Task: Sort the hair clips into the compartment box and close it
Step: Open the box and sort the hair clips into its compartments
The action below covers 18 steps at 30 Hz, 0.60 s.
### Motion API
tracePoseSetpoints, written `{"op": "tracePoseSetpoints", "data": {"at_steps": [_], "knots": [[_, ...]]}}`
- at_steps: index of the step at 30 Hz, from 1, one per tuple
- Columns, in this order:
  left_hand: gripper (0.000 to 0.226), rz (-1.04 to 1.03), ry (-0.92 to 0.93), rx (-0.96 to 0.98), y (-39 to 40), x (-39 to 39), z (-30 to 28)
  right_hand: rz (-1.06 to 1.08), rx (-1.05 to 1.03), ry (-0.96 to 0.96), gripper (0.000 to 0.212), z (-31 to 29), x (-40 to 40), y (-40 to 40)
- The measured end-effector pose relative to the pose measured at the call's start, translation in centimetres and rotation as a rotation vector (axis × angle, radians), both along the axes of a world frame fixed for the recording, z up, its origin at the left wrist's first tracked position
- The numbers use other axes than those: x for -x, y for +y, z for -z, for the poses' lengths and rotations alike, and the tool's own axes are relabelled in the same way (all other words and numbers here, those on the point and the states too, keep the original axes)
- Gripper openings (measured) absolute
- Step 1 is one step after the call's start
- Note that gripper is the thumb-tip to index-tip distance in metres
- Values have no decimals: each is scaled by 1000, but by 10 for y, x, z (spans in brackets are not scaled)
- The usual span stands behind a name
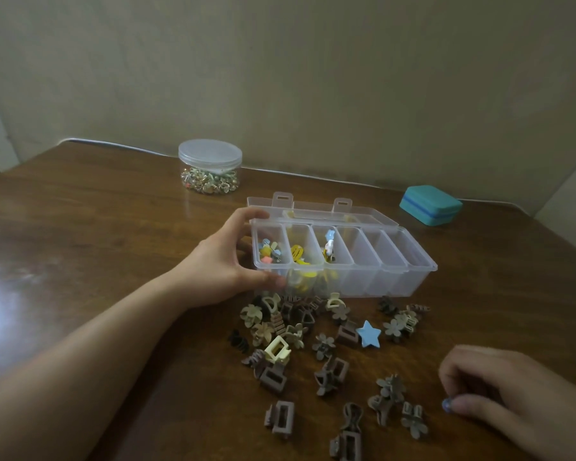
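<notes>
Box (pixel 363 261) sits mid-surface, lid (pixel 313 207) thrown back flat behind it, six compartments showing. Left hand (pixel 226 261) is on its left end, thumb at the front corner and fingers curled over the back rim, a firm grip on that end wall. First compartment from the left holds a mix of small coloured clips (pixel 269 251), the second yellow ones (pixel 298 255), the third a blue-and-white piece (pixel 329 242) above more yellow; the three on the right look bare. Just in front of the box lies the loose pile (pixel 290 327) of brown, tan and cream clips, flowers and little rectangles, scattered toward the near edge of the wooden surface (pixel 97 227). One blue star clip (pixel 368 334) stands out among them, right of centre. Right hand (pixel 499 394) is down at the lower right, well apart from the box, fingers curled and pinching a tiny blue thing (pixel 446 404) at the fingertips; what it is cannot be told. Far back by the wall (pixel 313 78), a round lidded jar (pixel 210 166) full of small trinkets stands left, and a closed teal case (pixel 430 204) sits to the right of the box.
</notes>
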<state>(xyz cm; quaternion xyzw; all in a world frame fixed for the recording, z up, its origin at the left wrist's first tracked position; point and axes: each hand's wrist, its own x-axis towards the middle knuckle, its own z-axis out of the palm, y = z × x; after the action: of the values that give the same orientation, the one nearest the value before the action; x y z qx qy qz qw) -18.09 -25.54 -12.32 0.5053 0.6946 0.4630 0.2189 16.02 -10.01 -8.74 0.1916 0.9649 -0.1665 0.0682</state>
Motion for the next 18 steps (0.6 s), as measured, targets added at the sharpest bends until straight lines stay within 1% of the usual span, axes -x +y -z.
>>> {"op": "tracePoseSetpoints", "data": {"at_steps": [1, 2, 4, 8, 10, 12, 14, 16, 18], "knots": [[100, 0, 3, 3, 0, 0, 0, 4, -15, 11, 22, -2, 3, -3], [99, -1, 7, 3, 0, 0, 1, -4, -35, 62, 19, -5, 8, -5], [96, -2, 10, 0, 0, 0, 1, 8, -55, 254, 14, -17, 25, -12], [92, -3, 13, 6, 0, 1, 0, 86, 58, 637, 11, -43, 83, -17], [91, -4, 18, 8, -1, 1, 0, 104, 86, 781, 15, -45, 121, -17], [90, -6, 23, 7, -1, 0, 0, 129, 105, 813, 16, -39, 155, -17], [90, -6, 26, 7, -1, 0, 0, 124, 78, 727, 13, -27, 176, -16], [90, -6, 26, 5, -1, 0, -1, 114, 29, 658, 9, -18, 180, -15], [90, -7, 27, 2, -1, 0, 0, 119, -12, 698, 7, -19, 175, -13]]}}
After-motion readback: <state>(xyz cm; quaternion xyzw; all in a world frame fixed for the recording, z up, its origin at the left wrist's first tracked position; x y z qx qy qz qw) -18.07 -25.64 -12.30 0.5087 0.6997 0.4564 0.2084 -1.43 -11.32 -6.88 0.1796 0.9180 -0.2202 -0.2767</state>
